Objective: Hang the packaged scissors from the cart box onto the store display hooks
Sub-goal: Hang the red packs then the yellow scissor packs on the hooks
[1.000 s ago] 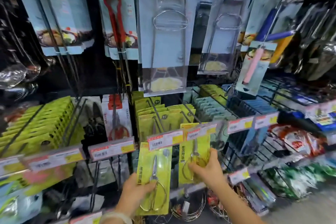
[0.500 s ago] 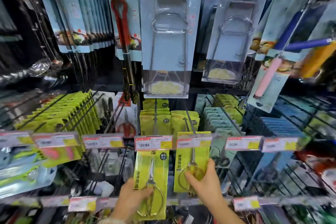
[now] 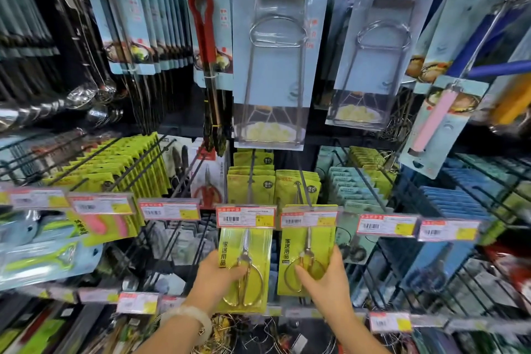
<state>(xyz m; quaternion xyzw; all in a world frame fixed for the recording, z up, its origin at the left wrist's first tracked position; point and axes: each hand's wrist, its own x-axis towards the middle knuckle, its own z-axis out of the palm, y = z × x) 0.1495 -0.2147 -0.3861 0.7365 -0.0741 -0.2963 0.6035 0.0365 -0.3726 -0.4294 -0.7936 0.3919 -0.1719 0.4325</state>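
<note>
Head view: two yellow scissors packs hang side by side under price tags (image 3: 246,217). The left pack (image 3: 244,267) is pinched by the left hand (image 3: 217,276), thumb across its front; the right pack (image 3: 306,250) is gripped by the right hand (image 3: 327,282).

Bright centre, dim blurred edges (wide-angle warp).

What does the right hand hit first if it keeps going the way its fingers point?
The right hand already touches the right scissors pack; pushing on up and inward, it would probably meet the price tag, though depth is unclear.
</note>
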